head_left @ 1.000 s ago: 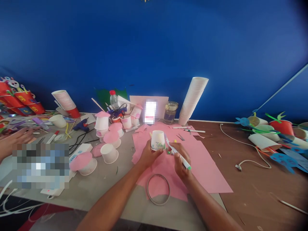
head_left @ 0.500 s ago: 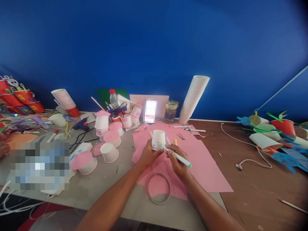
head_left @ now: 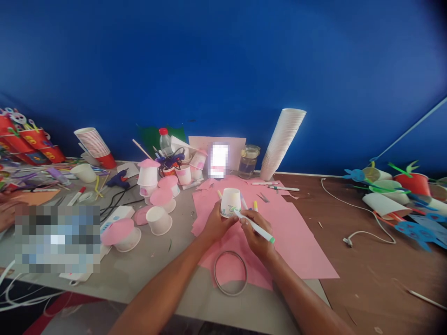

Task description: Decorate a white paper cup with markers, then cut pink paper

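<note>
Upside down over the pink paper (head_left: 300, 237), a white paper cup (head_left: 231, 197) with green and blue marks near its lower edge is gripped by my left hand (head_left: 217, 224). My right hand (head_left: 258, 232) is closed around a white marker with a green end (head_left: 262, 231); the marker's other end meets the marked side of the cup. Just beyond my right hand lies a yellow pen (head_left: 255, 205). A metal ring (head_left: 215, 274) rests on the paper and table edge between my forearms.
Left of me stand paper cups with pink tops (head_left: 118, 232), a plain cup (head_left: 159, 220) and a power strip (head_left: 117, 218). A tall cup stack (head_left: 282, 142) leans by a glass jar (head_left: 248, 162). A white cable (head_left: 370, 232) crosses the brown table. Another person's hand (head_left: 9, 211) is far left.
The marker's green end has shifted slightly left while its tip stays at the cup. The other person's hand at far left has moved a little.
</note>
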`<act>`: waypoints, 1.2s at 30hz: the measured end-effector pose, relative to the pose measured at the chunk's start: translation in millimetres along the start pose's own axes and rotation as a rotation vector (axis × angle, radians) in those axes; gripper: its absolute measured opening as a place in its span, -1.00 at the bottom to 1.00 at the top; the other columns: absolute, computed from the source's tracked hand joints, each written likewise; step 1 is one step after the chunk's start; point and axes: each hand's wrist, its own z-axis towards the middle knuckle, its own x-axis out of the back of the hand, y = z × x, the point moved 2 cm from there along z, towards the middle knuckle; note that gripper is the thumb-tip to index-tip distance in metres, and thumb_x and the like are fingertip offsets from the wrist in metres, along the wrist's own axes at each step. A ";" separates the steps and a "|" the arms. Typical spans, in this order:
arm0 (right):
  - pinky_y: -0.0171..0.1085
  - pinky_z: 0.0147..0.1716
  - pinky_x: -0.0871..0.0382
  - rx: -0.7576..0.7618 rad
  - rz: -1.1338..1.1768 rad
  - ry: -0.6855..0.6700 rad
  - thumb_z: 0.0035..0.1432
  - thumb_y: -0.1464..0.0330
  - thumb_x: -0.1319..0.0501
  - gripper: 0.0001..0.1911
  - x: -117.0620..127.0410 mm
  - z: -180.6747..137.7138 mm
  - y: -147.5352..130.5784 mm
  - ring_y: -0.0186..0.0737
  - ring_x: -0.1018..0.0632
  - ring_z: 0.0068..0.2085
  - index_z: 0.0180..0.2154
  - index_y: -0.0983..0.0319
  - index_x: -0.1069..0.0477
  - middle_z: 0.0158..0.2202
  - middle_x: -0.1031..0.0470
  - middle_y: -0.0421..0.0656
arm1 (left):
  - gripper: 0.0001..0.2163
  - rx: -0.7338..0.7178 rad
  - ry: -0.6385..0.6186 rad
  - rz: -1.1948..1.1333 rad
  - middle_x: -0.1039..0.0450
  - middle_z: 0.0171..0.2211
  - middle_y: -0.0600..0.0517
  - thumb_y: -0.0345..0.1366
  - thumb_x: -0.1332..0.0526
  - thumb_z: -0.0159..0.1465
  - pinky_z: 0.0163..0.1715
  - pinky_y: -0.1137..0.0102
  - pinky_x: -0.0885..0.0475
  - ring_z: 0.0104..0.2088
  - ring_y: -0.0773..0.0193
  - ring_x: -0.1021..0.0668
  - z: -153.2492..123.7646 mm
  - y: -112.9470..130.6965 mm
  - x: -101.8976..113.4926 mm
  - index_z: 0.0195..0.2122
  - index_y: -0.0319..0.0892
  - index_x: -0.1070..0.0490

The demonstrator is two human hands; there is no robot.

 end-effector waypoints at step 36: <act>-0.28 -0.49 -0.42 -0.092 0.043 0.070 0.25 0.32 -0.10 -0.86 2.1 1.1 4.4 -0.28 -0.49 -0.50 -0.22 0.21 -0.40 -0.43 -0.50 -0.16 | -0.49 0.029 0.006 0.012 -0.47 -0.09 -0.11 -0.19 -0.37 0.07 -0.18 0.31 -0.44 -0.11 0.13 -0.54 -1.3 3.2 -0.2 0.00 -0.23 -0.25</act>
